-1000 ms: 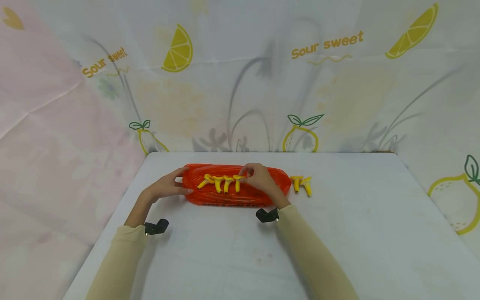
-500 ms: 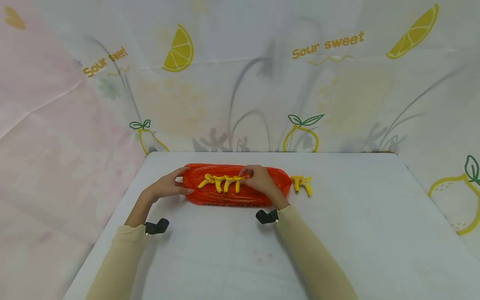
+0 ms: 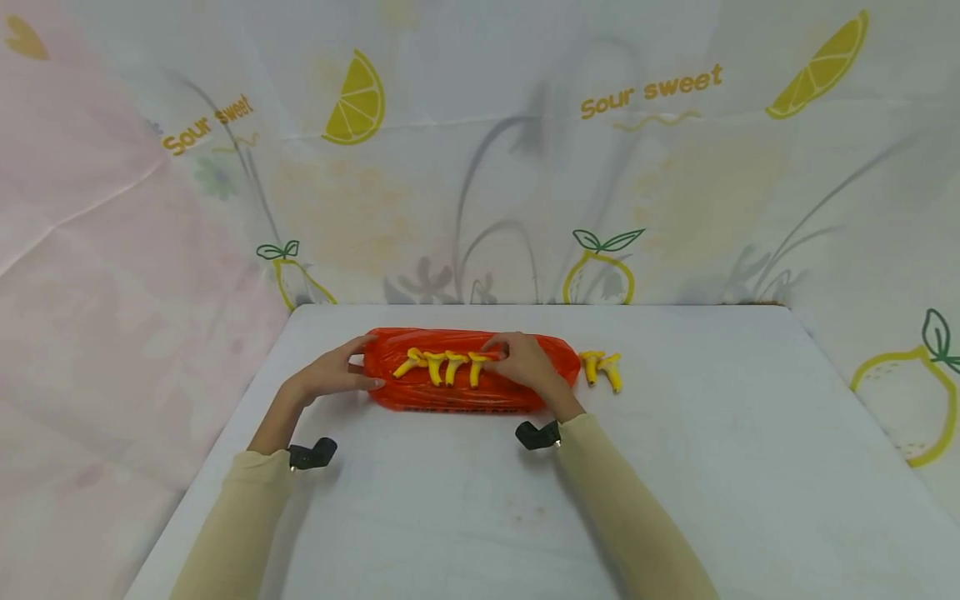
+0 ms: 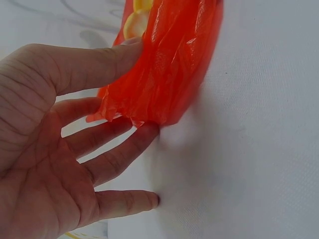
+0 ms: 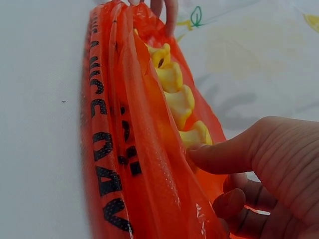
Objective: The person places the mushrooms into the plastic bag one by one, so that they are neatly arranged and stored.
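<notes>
A red plastic bag (image 3: 420, 398) with black printing lies flat across the far part of the table. On it sits a row of several yellow trumpet-shaped mushrooms (image 3: 435, 368). My left hand (image 3: 330, 373) holds the bag's left end, thumb on top and fingers spread at its edge. With thumb and forefinger, my right hand (image 3: 525, 362) pinches the rightmost mushroom (image 3: 477, 369) of the row by its cap. The right wrist view shows the thumb (image 5: 219, 157) against that mushroom, while a bag fold covers part of the stems.
Just past the bag's right end, two more yellow mushrooms (image 3: 602, 367) lie side by side on the white table (image 3: 465, 500). Behind the table hangs a lemon-print cloth (image 3: 480, 167). A black wrist mount (image 3: 538, 435) sits on the right wrist.
The rightmost mushroom of the row and my right hand have shifted slightly to the right, widening its gap from its neighbour. My left hand keeps its place on the bag.
</notes>
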The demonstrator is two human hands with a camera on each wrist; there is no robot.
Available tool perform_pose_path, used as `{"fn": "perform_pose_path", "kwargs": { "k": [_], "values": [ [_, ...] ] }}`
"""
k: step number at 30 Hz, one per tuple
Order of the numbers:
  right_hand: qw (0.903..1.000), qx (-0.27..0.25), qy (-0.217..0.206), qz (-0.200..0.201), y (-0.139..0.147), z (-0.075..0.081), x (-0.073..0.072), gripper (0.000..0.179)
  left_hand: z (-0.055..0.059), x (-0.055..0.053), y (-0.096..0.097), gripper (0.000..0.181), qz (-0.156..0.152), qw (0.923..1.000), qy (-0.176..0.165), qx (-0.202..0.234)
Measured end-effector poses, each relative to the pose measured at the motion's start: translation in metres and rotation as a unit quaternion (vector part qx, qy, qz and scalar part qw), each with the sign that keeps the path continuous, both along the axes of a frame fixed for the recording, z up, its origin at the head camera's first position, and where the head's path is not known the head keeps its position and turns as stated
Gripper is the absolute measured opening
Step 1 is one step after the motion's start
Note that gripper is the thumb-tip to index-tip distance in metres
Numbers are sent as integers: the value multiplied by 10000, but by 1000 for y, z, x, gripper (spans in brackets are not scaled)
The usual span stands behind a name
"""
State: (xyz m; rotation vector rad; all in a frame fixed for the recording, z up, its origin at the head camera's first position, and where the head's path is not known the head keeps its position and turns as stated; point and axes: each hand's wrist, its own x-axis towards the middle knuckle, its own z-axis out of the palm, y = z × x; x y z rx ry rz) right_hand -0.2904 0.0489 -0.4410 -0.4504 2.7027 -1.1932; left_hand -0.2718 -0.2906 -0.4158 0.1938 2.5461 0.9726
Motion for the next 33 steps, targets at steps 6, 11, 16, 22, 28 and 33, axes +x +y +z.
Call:
{"fn": "perform_pose_path", "kwargs": {
  "k": [6,11,16,22,28,33],
  "values": [
    [9995,294,42,-66,2,3,3,21,-1,1,-2,94,-54,10000,-1,43],
    [9984,539,114,-86,2,3,3,15,0,1,-2,94,-43,10000,-10,45],
    [9980,591,195,-112,0,1,2,14,0,1,-1,93,-62,10000,11,38],
    [9981,548,267,-113,0,1,2,15,0,1,0,92,-73,10000,37,23],
    [9980,551,262,-193,4,4,3,20,0,1,0,92,-88,9999,40,75],
    [9976,517,379,-246,11,11,4,23,-1,1,-2,93,-94,9999,72,54]
  ]
}}
